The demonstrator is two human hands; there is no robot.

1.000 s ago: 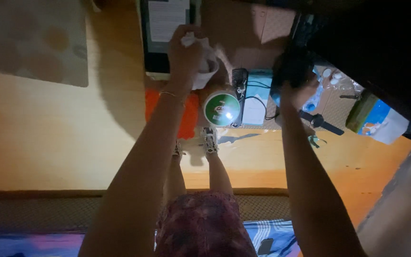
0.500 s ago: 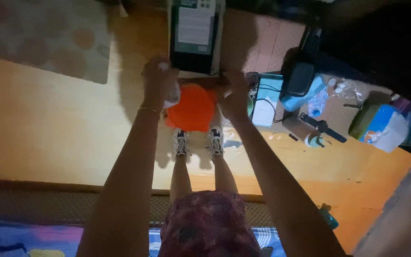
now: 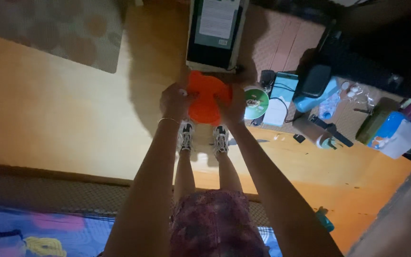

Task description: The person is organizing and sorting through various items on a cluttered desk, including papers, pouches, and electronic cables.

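- Head view: left hand (image 3: 176,99) and right hand (image 3: 229,102) each grip a side of the orange cloth (image 3: 207,96), held above the shoes (image 3: 200,137).
- Cloth looks crumpled, bright orange.
- Bare floor (image 3: 63,123) lies left; clutter with a green disc (image 3: 256,102) just right.

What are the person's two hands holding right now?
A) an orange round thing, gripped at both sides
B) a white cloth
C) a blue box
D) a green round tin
A: the left hand and the right hand each clasp one side of the orange round thing, while the green round tin sits untouched beside them.
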